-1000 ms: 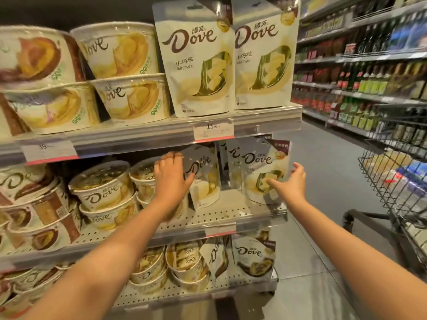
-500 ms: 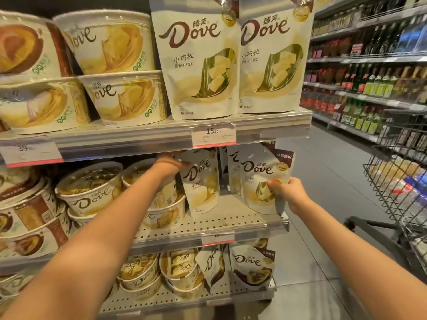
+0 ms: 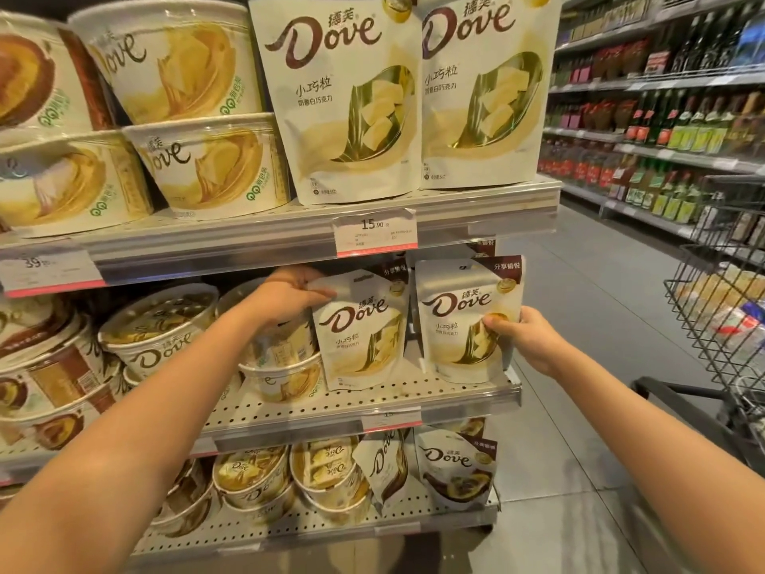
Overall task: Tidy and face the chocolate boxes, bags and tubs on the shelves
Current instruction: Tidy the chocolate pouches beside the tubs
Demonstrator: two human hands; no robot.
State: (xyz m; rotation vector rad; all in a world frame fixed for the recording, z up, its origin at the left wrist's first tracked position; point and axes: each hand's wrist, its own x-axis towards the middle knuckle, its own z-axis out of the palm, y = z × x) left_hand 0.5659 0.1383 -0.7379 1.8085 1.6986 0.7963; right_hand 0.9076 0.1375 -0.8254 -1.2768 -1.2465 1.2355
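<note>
While both hands reach onto the middle shelf (image 3: 352, 401), each one holds a small white Dove bag. The left hand (image 3: 285, 294) has a narrow grip on the top left corner of the left bag (image 3: 360, 331), fingers pinched over its edge. The right hand (image 3: 528, 339) has its grip closed on the right edge of the right bag (image 3: 465, 321), with the thumb on the front.

Two small bags stand at the front of this shelf, side by side and close together. Both stand up tall, long side going up and down, with the Dove name facing out. The left bag leans a little, its top tipped to the right. More bags sit behind them, but how many is hard to tell.

Left of the left bag are stacked tubs (image 3: 159, 339) with their labels facing out. The tub stack (image 3: 281, 366) just under the left hand touches the left bag.

On the top shelf (image 3: 248, 236) two big Dove bags (image 3: 343, 97) stand straight, side by side, faces out. Four tubs sit left of them, two stacks of two. One price tag (image 3: 374, 236) reads 15.90.

On the bottom shelf (image 3: 289, 530) one bag (image 3: 455, 468) faces out, and another bag (image 3: 383, 466) beside it is turned sideways. Tubs sit left of it.

Far right is a wire cart (image 3: 712, 321) and shelves of bottles (image 3: 679, 122).
</note>
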